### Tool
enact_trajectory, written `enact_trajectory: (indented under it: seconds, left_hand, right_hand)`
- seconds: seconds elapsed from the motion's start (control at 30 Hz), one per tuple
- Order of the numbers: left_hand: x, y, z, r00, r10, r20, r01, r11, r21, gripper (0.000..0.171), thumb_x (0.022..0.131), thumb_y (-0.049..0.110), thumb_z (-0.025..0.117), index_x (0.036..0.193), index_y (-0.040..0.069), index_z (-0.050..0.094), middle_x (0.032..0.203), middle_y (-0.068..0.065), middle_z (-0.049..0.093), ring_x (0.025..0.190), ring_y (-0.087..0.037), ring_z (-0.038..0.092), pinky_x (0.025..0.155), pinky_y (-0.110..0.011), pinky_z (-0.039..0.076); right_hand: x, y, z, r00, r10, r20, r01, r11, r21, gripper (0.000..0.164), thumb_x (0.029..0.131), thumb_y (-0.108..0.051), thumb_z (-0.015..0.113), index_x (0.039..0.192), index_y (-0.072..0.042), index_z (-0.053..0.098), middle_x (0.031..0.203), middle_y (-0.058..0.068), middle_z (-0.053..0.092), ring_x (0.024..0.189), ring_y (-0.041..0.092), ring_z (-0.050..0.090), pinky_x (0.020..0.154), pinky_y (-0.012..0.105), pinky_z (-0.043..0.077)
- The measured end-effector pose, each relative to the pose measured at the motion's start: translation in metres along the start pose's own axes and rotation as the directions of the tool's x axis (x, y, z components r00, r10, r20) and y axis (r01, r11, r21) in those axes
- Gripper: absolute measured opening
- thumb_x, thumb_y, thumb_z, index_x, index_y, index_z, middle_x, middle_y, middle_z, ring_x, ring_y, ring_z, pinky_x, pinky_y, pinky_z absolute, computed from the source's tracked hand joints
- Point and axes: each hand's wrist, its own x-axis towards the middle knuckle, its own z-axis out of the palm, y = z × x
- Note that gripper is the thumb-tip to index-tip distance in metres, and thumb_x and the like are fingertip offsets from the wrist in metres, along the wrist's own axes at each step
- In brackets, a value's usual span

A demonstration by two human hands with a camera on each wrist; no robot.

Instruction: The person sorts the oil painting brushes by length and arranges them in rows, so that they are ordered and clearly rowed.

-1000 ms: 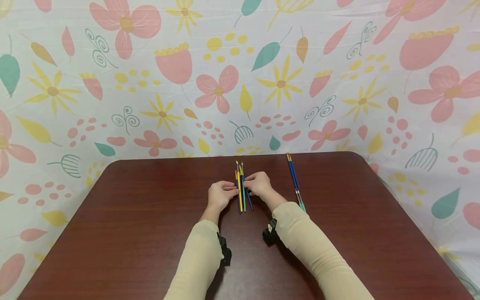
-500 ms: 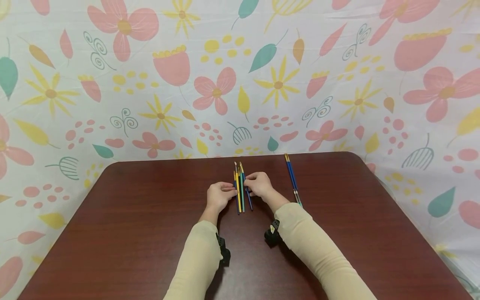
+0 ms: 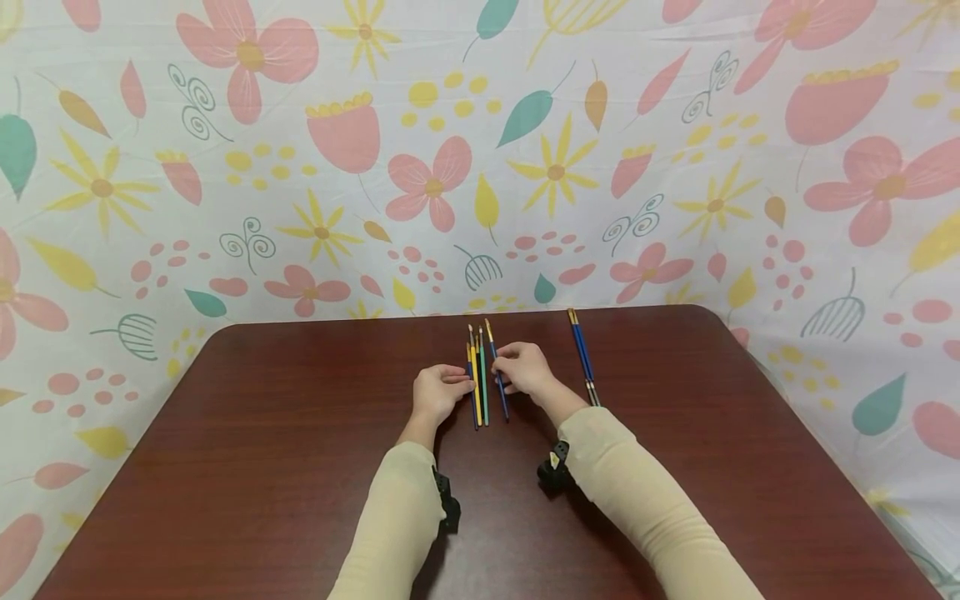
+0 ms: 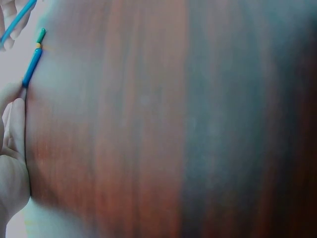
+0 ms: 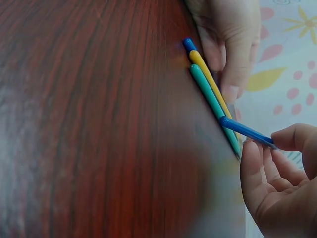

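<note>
In the head view, my right hand (image 3: 522,368) pinches a blue paintbrush (image 3: 503,396) between thumb and fingers, bristles pointing to the back. The right wrist view shows the end of this blue handle (image 5: 250,133) crossing over the teal paintbrush (image 5: 208,91). My left hand (image 3: 437,396) holds the left side of a small row of brushes, its thumb and fingertips at another blue paintbrush (image 3: 473,406). A yellow paintbrush (image 3: 478,400) and the teal one lie alongside. In the left wrist view, blue, yellow and green handle ends (image 4: 32,67) show beyond the left fingers.
To the right on the dark brown table (image 3: 300,467) lie two blue paintbrushes (image 3: 582,350) side by side. Just in front of them are brushes with silver ferrules (image 3: 592,392), partly hidden by my right sleeve (image 3: 607,446). A floral cloth (image 3: 480,167) hangs behind the table.
My right hand has drawn the blue paintbrush slightly to the right, and a gap shows between it and the teal one. The left hand stays at the row.
</note>
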Motion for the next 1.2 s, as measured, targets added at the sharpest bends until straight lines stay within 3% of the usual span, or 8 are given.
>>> enact_trajectory:
  seconds: [0.73, 1.0, 1.2]
  left_hand:
    - [-0.005, 0.004, 0.001, 1.0, 0.017, -0.006, -0.017, 1.0, 0.02, 0.027, 0.079, 0.012, 0.076, 0.103, 0.001, 0.07, 0.098, -0.014, 0.073, 0.085, -0.019, 0.07, 0.071, -0.029, 0.057]
    - [-0.004, 0.003, 0.0, 1.0, 0.01, -0.004, -0.01, 1.0, 0.02, 0.026, 0.079, 0.012, 0.076, 0.103, 0.002, 0.07, 0.098, -0.013, 0.073, 0.086, -0.02, 0.07, 0.071, -0.029, 0.057]
    - [-0.004, 0.002, 0.0, 1.0, 0.003, 0.003, -0.003, 1.0, 0.013, 0.027, 0.079, 0.012, 0.076, 0.104, 0.003, 0.07, 0.098, -0.012, 0.073, 0.086, -0.019, 0.07, 0.071, -0.029, 0.057]
  right_hand:
    - [-0.002, 0.007, -0.043, 1.0, -0.014, 0.007, 0.014, 1.0, 0.017, 0.037, 0.094, -0.014, 0.052, 0.127, 0.001, 0.052, 0.109, 0.021, 0.066, 0.074, 0.015, 0.066, 0.059, 0.03, 0.057]
    - [0.0, 0.012, -0.057, 1.0, -0.009, 0.001, 0.009, 1.0, -0.007, 0.038, 0.095, -0.016, 0.051, 0.129, 0.001, 0.051, 0.113, 0.023, 0.064, 0.083, 0.022, 0.068, 0.061, 0.03, 0.057]
    - [0.001, 0.017, -0.067, 1.0, 0.002, -0.024, -0.002, 1.0, 0.002, 0.039, 0.095, -0.016, 0.05, 0.128, 0.004, 0.052, 0.114, 0.023, 0.063, 0.081, 0.018, 0.067, 0.06, 0.028, 0.057]
